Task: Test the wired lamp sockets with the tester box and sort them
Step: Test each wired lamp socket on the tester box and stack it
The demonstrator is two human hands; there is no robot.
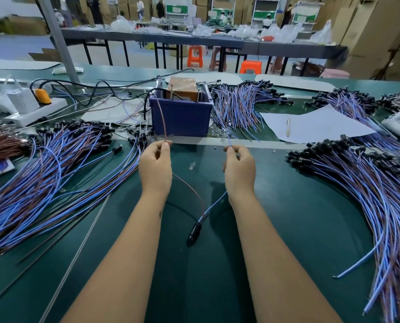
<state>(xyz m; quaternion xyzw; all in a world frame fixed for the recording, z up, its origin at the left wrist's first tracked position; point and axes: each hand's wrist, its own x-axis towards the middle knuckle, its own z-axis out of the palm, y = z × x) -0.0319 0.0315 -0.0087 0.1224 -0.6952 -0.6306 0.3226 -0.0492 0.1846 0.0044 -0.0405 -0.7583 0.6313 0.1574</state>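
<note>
the left hand [156, 165] is raised over the dark green table [287, 217], thumb and forefinger closed in a narrow pinch on a thin brown-red wire [164, 122] that rises from the fingertips toward the tester box. the right hand [238, 170] sits level with it, well apart, its fingers curled and pinching a thin blue wire [214, 205] whose short free end pokes up just above the thumb. both wires droop down between the forearms and meet at a small black cylindrical lamp socket [193, 231], which lies tilted on the table between the two arms, its glossy body pointing toward the person.

just beyond the hands stands the blue plastic bin [181, 117], holding a brown cardboard-coloured tester box [182, 87] with upright metal pins; a black cable runs into it from the left. a small clear bulb [192, 165] lies on the table between the hands. large heaps of blue and brown wired sockets [54, 164] spread to the left, and similar heaps [369, 183] curve round the right. a white sheet of paper [315, 124] with a pen [288, 128] on it lies right of the bin, and a white power strip [38, 110] sits far left.
</note>
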